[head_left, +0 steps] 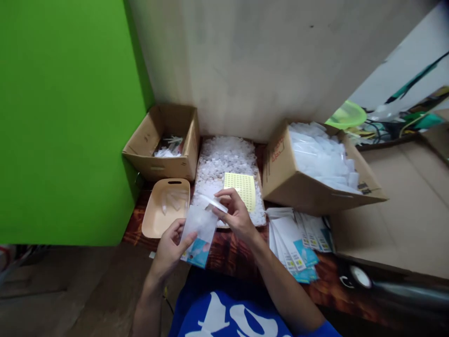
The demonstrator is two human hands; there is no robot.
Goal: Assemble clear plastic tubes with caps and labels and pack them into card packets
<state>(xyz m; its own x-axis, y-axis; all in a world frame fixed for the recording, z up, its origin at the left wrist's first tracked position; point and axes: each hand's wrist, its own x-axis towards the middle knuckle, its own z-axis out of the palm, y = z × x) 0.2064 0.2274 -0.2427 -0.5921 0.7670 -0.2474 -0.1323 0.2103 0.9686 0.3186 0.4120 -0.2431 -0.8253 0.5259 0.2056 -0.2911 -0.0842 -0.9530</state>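
My left hand (170,247) is closed on a packet (200,223), thumb across its front. The packet is whitish and see-through above, with a blue printed band below. My right hand (235,214) pinches a slim, whitish translucent piece (210,201) at the packet's upper edge; its exact kind is unclear, and I cannot tell whether it reaches inside. Just beyond both hands is a shallow tray (260,182) heaped with small white translucent pieces (228,152). A yellow sticker sheet (245,187) with rows of small marks lies on the heap beside my right hand.
Left stand a beige plastic basket (150,220) with a few clear pieces and a cardboard box (157,164). A tilted carton (280,173) of translucent pieces stands right, with fanned printed packets (289,238) before it. A green panel (70,121) borders the left; a wall rises behind.
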